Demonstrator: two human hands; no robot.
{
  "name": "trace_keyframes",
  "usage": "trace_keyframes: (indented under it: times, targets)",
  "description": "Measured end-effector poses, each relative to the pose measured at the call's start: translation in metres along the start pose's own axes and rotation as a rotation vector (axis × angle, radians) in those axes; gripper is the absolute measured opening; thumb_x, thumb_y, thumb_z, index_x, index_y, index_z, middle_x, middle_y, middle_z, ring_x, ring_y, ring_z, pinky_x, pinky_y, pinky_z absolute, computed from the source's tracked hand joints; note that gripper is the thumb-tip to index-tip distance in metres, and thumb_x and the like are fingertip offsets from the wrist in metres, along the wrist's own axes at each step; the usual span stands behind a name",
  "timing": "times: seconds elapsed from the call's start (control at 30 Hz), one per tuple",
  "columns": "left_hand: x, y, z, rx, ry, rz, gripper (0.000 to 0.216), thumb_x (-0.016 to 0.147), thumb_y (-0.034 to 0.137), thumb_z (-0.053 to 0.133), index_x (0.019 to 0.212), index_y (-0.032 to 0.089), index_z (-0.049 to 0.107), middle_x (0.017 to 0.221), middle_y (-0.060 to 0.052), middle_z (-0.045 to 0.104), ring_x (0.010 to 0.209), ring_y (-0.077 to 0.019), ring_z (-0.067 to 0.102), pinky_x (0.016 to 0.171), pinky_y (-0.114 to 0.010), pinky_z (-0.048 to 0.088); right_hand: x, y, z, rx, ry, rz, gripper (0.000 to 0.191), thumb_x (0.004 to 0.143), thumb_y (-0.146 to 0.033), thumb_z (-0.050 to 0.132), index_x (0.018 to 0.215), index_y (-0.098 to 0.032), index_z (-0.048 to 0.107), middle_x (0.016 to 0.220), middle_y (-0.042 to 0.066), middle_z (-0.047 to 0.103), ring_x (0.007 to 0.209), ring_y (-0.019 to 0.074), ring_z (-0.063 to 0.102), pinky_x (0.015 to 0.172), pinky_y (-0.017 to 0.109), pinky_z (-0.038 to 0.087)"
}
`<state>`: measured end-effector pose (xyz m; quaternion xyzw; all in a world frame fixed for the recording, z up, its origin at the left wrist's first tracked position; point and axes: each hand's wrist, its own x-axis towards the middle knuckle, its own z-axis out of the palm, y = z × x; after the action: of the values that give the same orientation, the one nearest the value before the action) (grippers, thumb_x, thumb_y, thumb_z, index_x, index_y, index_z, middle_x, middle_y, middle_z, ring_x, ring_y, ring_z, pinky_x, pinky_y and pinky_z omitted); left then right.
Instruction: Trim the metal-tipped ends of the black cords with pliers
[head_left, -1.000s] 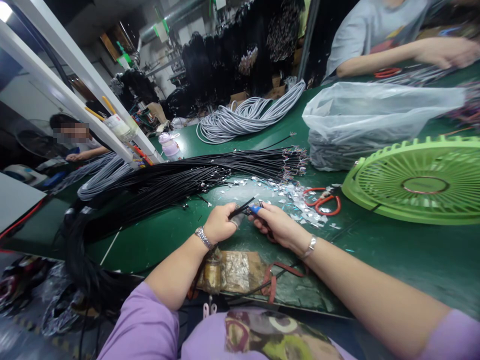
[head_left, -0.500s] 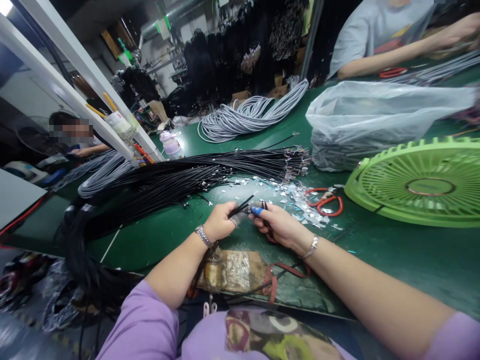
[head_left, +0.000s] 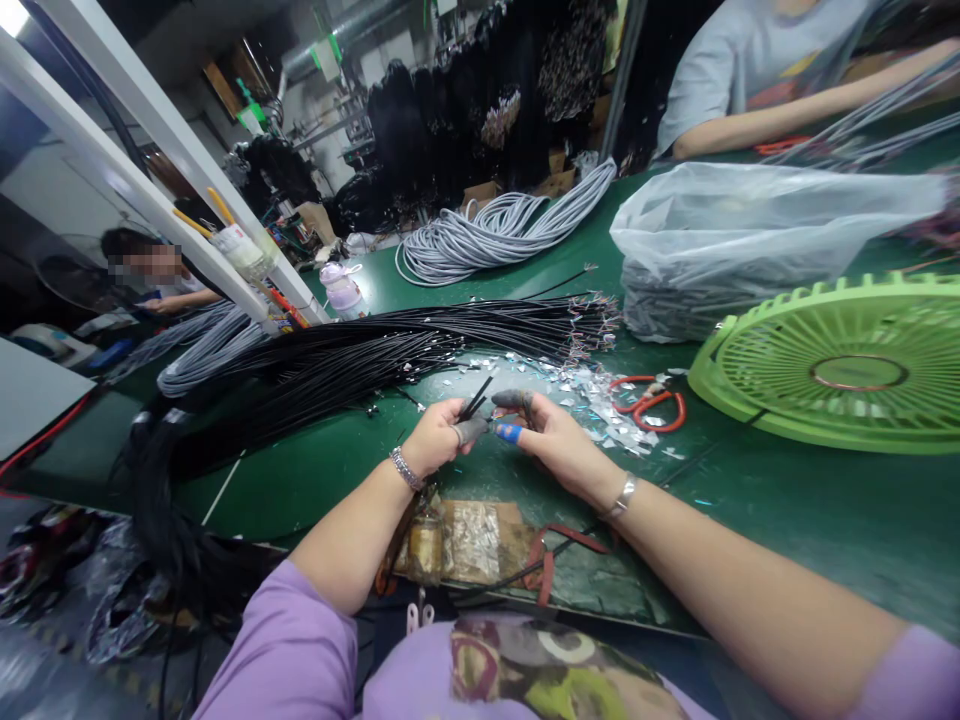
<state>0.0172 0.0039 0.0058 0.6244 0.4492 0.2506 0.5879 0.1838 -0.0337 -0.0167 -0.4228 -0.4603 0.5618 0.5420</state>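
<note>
My left hand is closed around a few black cables, whose cut ends stick up past the fingers. A grey cover sits on its thumb. Just to the right, my right hand has its fingertips drawn together at the end of one cable; what lies between them is too small to make out. It wears a blue cover on the thumb and grey covers on fingers. Beyond both hands lies a large bundle of black cables, its stripped ends showing coloured wires.
Red-handled scissors lie among foil scraps. A green fan and a plastic bag stand to the right. Coiled grey cable lies behind. A taped block is at the near edge. Co-workers sit at far left and far right.
My right hand's fingers have shifted and spread slightly at the cable end; a dark reddish object below that hand no longer shows. The co-worker at right has lifted grey cables.
</note>
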Motion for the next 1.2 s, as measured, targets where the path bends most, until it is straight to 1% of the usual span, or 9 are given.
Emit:
trace_keyframes:
  times: [0.07,0.13,0.23,0.37,0.57,0.67,0.8,1.03,1.2]
  targets:
    - [0.0,0.0,0.0,-0.001,-0.007,0.007,0.046,0.06,0.057,0.071,0.073,0.016,0.051,0.041,0.008,0.045,0.03,-0.0029,0.027,0.034,-0.019,0.016,0.0,0.0,0.0,-0.002,0.019,-0.001,0.042,0.058,-0.04,0.077,0.092,-0.021,0.059,0.082,0.001,0.063,0.066,0.0127,0.054,0.053,0.024,0.041]
    - [0.0,0.0,0.001,-0.004,-0.021,0.029,0.045,0.062,0.055,0.07,0.071,0.016,0.051,0.042,0.008,0.045,0.031,-0.0032,0.03,0.035,-0.019,0.019,0.0,0.0,0.001,-0.009,0.035,0.043,0.038,0.062,-0.042,0.075,0.089,-0.021,0.059,0.073,-0.001,0.06,0.054,0.0093,0.045,0.044,0.022,0.033]
    - [-0.001,0.0,0.002,-0.004,-0.061,0.085,0.041,0.064,0.052,0.07,0.072,0.016,0.053,0.043,0.008,0.045,0.035,-0.0039,0.034,0.038,-0.019,0.025,-0.001,-0.002,0.002,0.004,0.037,0.143,0.037,0.062,-0.043,0.074,0.086,-0.021,0.056,0.058,-0.006,0.05,0.044,0.0067,0.035,0.037,0.019,0.022]
    - [0.001,-0.003,0.0,0.067,-0.086,0.151,0.037,0.067,0.048,0.07,0.073,0.014,0.057,0.047,0.006,0.046,0.039,-0.005,0.037,0.041,-0.019,0.029,-0.002,-0.002,0.003,0.062,-0.018,0.301,0.037,0.061,-0.047,0.071,0.08,-0.022,0.052,0.05,-0.009,0.045,0.039,0.0058,0.032,0.034,0.017,0.015]
    - [0.002,-0.011,-0.004,0.302,-0.044,0.303,0.033,0.078,0.045,0.061,0.081,0.013,0.065,0.058,0.002,0.054,0.052,-0.0091,0.044,0.052,-0.022,0.037,-0.001,-0.002,0.003,0.044,-0.008,0.324,0.032,0.067,-0.049,0.064,0.072,-0.021,0.05,0.049,-0.008,0.046,0.038,0.0051,0.034,0.034,0.016,0.016]
    - [0.003,-0.014,-0.005,0.435,0.003,0.373,0.028,0.08,0.042,0.06,0.08,0.014,0.066,0.066,-0.001,0.06,0.061,-0.0123,0.05,0.06,-0.024,0.041,-0.002,-0.003,0.004,0.001,0.007,0.321,0.034,0.065,-0.051,0.065,0.073,-0.021,0.05,0.049,-0.008,0.046,0.037,0.0052,0.033,0.033,0.015,0.015]
    - [0.002,-0.014,-0.005,0.529,0.058,0.394,0.024,0.081,0.038,0.058,0.078,0.015,0.065,0.065,-0.001,0.059,0.063,-0.0133,0.05,0.063,-0.024,0.04,-0.004,-0.004,0.006,-0.001,0.011,0.312,0.035,0.061,-0.048,0.07,0.075,-0.021,0.052,0.05,-0.009,0.044,0.037,0.005,0.031,0.032,0.016,0.014]
    - [-0.002,-0.008,-0.001,0.58,0.115,0.4,0.02,0.08,0.032,0.056,0.068,0.017,0.057,0.058,0.001,0.052,0.056,-0.0109,0.042,0.056,-0.023,0.031,-0.005,-0.004,0.009,0.113,0.045,0.258,0.037,0.053,-0.029,0.073,0.08,-0.022,0.049,0.062,-0.008,0.051,0.042,0.005,0.035,0.035,0.018,0.019]
    - [-0.001,-0.005,-0.001,0.478,0.208,0.363,0.02,0.075,0.034,0.06,0.067,0.017,0.055,0.057,0.002,0.051,0.055,-0.0104,0.043,0.054,-0.023,0.032,-0.007,-0.002,0.009,-0.011,-0.087,0.277,0.027,0.057,-0.022,0.062,0.08,-0.022,0.048,0.064,-0.006,0.054,0.045,0.0065,0.038,0.04,0.02,0.025]
